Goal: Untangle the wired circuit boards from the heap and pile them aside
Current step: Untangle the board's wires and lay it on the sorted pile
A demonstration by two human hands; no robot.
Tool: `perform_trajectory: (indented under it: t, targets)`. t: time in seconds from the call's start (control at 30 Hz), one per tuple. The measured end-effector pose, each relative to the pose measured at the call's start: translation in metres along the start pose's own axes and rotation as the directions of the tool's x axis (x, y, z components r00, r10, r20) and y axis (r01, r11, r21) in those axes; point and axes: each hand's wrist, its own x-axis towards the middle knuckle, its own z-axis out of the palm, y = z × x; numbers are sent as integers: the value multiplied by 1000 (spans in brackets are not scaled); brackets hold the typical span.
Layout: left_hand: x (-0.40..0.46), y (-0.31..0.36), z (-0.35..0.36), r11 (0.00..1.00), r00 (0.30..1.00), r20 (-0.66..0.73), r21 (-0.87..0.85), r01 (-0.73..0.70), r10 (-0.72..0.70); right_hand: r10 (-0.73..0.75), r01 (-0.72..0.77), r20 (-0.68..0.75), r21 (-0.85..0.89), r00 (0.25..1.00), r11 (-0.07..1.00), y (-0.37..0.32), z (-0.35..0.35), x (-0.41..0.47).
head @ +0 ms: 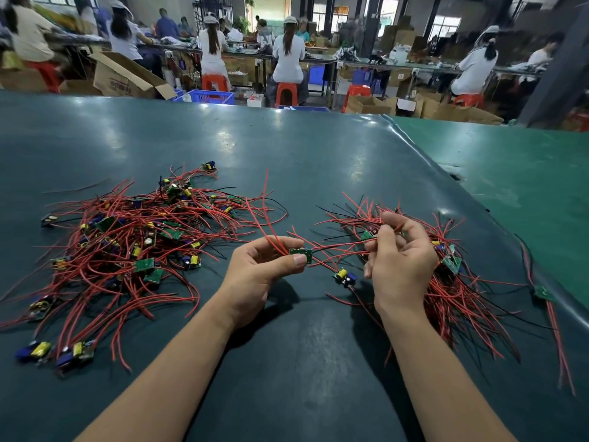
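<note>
The left hand (264, 269) pinches a small green circuit board (300, 252) between thumb and curled fingers, holding it up just above the desk (318, 161), between the two tangles. Red wires (338, 247) run from that board rightward into the right hand (401, 260), whose fingers are curled round a bunch of wires at the near edge of the right-hand tangle (446, 282). So the step in hand looks like pulling one board free: the board itself is held, but its leads are not yet clear of the neighbours.

Which cluster is the heap and which the sorted pile cannot be told for certain. The big tangle on the left (127, 247) is looser and wider; the one on the right lies with more of its wires running the same way, so it may be the pile set aside.

The next move probably calls for drawing the two hands apart gently, letting the wires slide through the right fingers so that no other board, such as the one with a yellow capacitor (344, 275) lying just below, is dragged along.

As for writing: a cardboard box (127, 78) beyond the desk carries dark print, too blurred to read. No marking on the boards is legible.
</note>
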Motion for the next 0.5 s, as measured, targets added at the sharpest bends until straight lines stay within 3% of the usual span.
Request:
perform_trajectory:
  t: [0.13,0.2,0.3,0.37,0.43,0.5]
  targets:
    - [0,-2,-1,1000,1000,9,18,-4,4,-7,7,10,20,1000,1000,0,0,-1]
    - [0,-2,-2,1000,1000,0,8,-18,18,33,-41,65,127,997,991,-2,1,-1]
    - [3,-2,-5,997,989,-130,-26,-79,75,241,-314,269,279,933,907,-6,4,-2]
    - [5,-1,-7,992,976,-180,-7,-126,122,327,-425,424,161,845,891,-8,7,-8]
    - [5,-3,-6,988,976,-159,42,-145,150,348,-426,535,24,770,905,-7,10,-20]
    - [2,-6,-3,976,978,-105,140,-167,183,332,-387,552,-17,765,922,-4,14,-28]
